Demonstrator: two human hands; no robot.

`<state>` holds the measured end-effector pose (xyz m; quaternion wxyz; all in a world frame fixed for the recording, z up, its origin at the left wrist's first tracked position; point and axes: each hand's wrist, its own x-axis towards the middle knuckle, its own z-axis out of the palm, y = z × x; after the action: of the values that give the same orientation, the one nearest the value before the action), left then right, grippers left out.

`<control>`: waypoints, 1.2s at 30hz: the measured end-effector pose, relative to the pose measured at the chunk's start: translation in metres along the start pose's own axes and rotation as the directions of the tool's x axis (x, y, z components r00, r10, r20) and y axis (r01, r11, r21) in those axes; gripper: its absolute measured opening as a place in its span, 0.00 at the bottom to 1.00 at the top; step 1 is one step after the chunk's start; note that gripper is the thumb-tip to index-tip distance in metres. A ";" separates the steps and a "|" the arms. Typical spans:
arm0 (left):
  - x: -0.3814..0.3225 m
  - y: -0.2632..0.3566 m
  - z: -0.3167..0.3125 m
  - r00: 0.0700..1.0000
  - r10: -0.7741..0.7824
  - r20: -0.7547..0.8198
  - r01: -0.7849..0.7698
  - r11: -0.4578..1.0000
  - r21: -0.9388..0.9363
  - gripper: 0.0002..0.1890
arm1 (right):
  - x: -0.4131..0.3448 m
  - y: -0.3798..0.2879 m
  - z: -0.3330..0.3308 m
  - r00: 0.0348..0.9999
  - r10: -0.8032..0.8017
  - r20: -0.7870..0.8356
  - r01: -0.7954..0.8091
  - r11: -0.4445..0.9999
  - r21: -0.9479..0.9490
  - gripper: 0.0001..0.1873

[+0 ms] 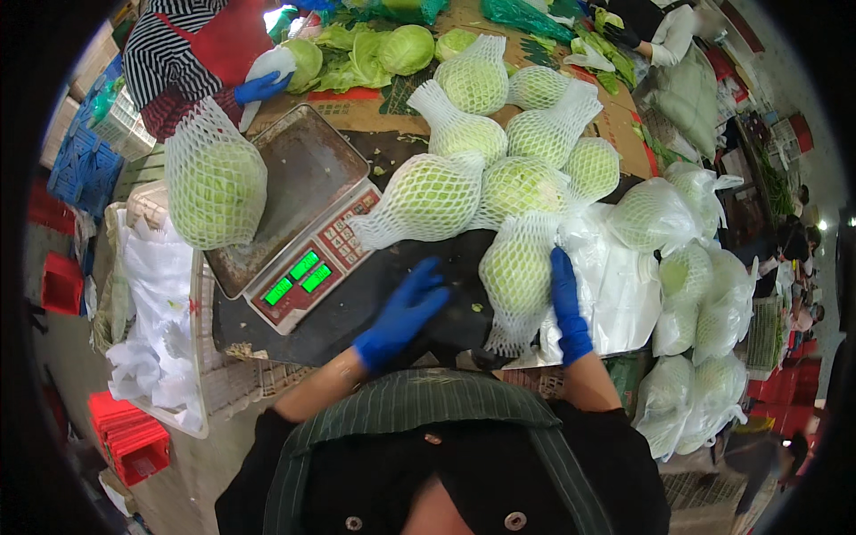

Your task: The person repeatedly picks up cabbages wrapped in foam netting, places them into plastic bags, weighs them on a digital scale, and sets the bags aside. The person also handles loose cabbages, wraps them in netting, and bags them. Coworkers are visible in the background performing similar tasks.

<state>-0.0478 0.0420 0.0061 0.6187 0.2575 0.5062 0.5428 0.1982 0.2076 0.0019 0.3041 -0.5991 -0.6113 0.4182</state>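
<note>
My left hand [406, 314], in a blue glove, is over the dark table mat [321, 344] with its fingers apart and nothing in it. My right hand [568, 304], also gloved in blue, lies against the right side of a cabbage in white foam netting [518, 267]; whether it grips it I cannot tell. Several more netted cabbages [435, 194] form a pile beyond my hands. To the left, one netted cabbage [217, 180] sits on the metal pan of a digital scale [301, 160], whose green displays are lit. Clear plastic bags [612, 287] lie flat beside my right hand.
Bagged cabbages [722, 301] line the right edge. A crate of white foam nets [154, 281] stands at the left. Across the table, a co-worker's gloved hand [264, 87] holds a white net near a bare cabbage [304, 60]; another co-worker's black-gloved hand [622, 35] is among loose leaves.
</note>
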 end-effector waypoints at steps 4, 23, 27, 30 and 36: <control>0.033 -0.026 0.055 0.997 -0.034 0.068 0.032 0.999 0.028 0.51 | -0.041 0.011 0.020 0.991 -0.117 0.067 0.084 0.926 0.367 0.21; -0.025 0.063 -0.069 0.582 0.754 -0.305 -0.229 0.512 0.828 0.27 | 0.056 -0.211 0.298 0.745 -0.523 0.415 0.390 0.845 0.365 0.28; -0.068 -0.025 -0.039 0.918 0.347 -0.191 -0.189 0.807 0.559 0.17 | -0.008 -0.140 0.215 0.529 -0.755 0.387 0.566 0.654 0.501 0.23; -0.080 -0.068 -0.040 0.962 0.218 -0.165 -0.109 0.860 0.499 0.16 | -0.050 -0.085 0.167 0.468 -0.657 0.591 0.579 0.733 0.357 0.18; -0.076 -0.080 -0.038 0.915 0.371 -0.157 -0.217 0.783 0.583 0.14 | -0.073 -0.033 0.142 0.541 -0.508 0.671 0.511 0.832 0.218 0.16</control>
<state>-0.0418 -0.0600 -0.0502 0.3511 0.4274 0.6719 0.4926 0.0656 0.1174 -0.0253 0.1539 -0.1896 -0.8271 0.5062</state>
